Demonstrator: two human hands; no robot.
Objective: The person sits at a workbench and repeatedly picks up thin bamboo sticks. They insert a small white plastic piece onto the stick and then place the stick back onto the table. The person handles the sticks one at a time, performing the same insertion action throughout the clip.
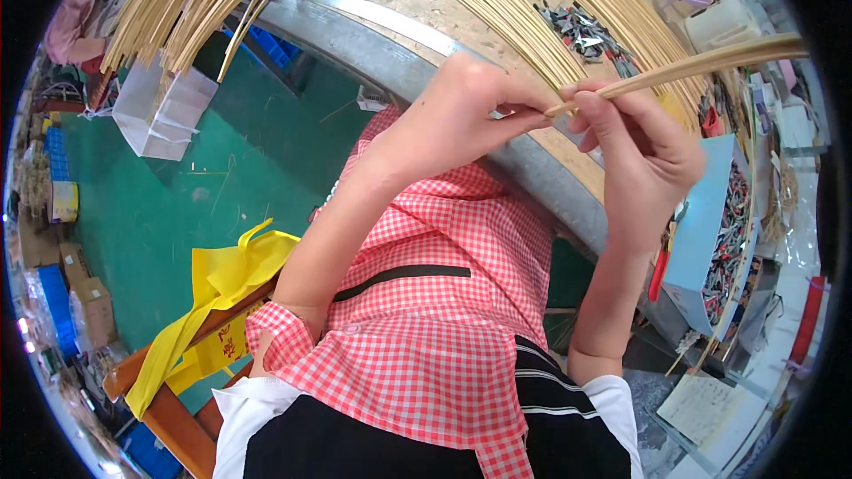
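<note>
A slim bundle of pale bamboo-like strips [710, 62] runs from my fingers toward the right, over the workbench. My right hand [648, 142] pinches it between thumb and fingers a little behind its end. At the very tip, my left hand [470, 111] is closed, thumb and fingertips meeting on the strips. The two hands are a few finger-widths apart above the bench's front edge. Just beyond them lie long loose strips [484, 4] and a pile of small dark clips [581, 31], some with red parts.
More clips fill a light-blue box [701, 248] to the right, beside a red-handled tool [658, 275]. Clipped strip bundles [177, 13] overhang the bench at far left, above a white bin [160, 115]. A wooden chair [169, 417] with yellow cloth [235, 266] stands at left.
</note>
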